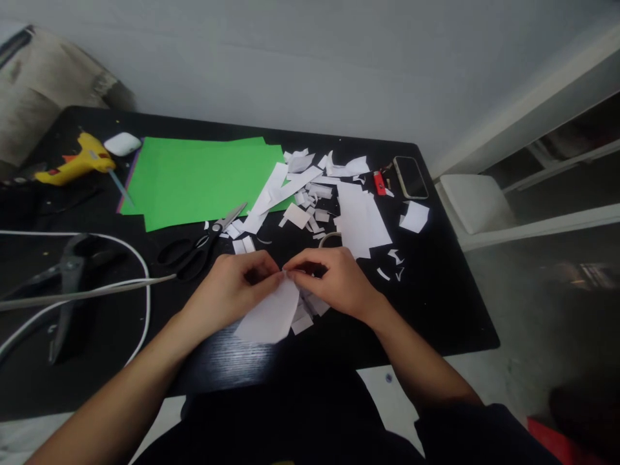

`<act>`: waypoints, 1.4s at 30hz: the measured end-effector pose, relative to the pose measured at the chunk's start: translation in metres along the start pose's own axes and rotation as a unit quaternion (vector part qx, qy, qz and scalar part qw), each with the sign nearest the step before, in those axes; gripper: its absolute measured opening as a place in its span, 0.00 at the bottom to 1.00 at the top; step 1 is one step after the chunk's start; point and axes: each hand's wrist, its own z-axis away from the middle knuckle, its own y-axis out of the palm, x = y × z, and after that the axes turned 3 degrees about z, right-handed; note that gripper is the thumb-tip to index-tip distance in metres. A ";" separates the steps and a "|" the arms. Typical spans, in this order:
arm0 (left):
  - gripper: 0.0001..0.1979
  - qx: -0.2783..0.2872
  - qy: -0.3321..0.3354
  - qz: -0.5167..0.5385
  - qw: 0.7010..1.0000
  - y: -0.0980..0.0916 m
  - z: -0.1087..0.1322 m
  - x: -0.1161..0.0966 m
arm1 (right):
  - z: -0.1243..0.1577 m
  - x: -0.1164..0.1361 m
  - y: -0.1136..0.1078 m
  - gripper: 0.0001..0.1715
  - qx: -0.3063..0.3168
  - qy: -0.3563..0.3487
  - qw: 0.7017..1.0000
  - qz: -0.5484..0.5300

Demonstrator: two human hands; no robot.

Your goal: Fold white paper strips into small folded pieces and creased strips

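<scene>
Two hands (237, 281) (341, 281) pinch white paper (271, 315), narrow end away, long axis slanting.

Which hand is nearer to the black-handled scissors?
Left. The left hand is just right of the scissors, on their near side; the right hand is farther right, past the left. Both touch the white paper.

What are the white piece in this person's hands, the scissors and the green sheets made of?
White piece: likely paper; thin, matte, with crisp edges.
Scissors: blades look like metal, grey and smooth; the black looped handles are probably plastic.
Green sheets: flat, evenly coloured and matte; paper or thin card, I can't tell which.
</scene>
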 end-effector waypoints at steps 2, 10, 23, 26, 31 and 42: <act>0.09 -0.002 -0.001 0.000 1.000 -0.001 -0.001 -0.001 | 0.000 0.000 -0.001 0.12 0.007 0.001 1.000 0.002; 0.08 0.020 -0.028 0.007 0.999 -0.004 0.000 -0.001 | 0.000 0.000 -0.003 0.13 0.016 -0.012 1.000 0.010; 0.07 0.060 -0.058 0.024 0.996 -0.009 0.001 -0.003 | 0.001 0.004 -0.006 0.12 0.048 0.008 0.999 -0.002; 0.08 0.077 -0.067 0.016 0.995 -0.010 0.001 -0.003 | 0.001 0.006 -0.007 0.11 0.059 0.015 0.998 0.001; 0.08 0.081 -0.070 0.016 0.994 -0.009 0.001 -0.003 | 0.001 0.006 -0.007 0.11 0.058 0.002 0.998 0.009; 0.08 0.084 -0.044 -0.003 0.995 -0.012 0.001 0.002 | 0.003 0.005 -0.007 0.10 0.061 -0.009 0.998 0.006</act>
